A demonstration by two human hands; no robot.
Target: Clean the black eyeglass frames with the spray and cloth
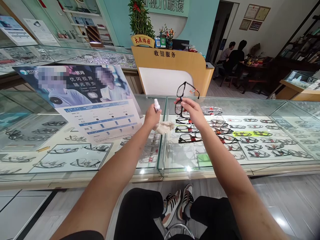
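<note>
My left hand (pixel 151 116) is closed around a small white spray bottle (pixel 156 104), its top pointing up. Just below that hand, a crumpled beige cloth (pixel 164 127) lies on the glass counter. My right hand (pixel 192 109) pinches a pair of black-framed eyeglasses (pixel 184 90), turned on end above the counter. One lens stands up over the fingers, and a temple with a small orange-and-white tag sticks out to the right. The bottle and the eyeglasses are apart from each other.
A glass display counter (pixel 180 169) holds rows of eyeglasses. An advertising board (pixel 100 110) stands on it at the left. Beyond is a wooden cashier desk (pixel 172 66) with plants on top. Two people (pixel 236 53) sit at a table at the back right.
</note>
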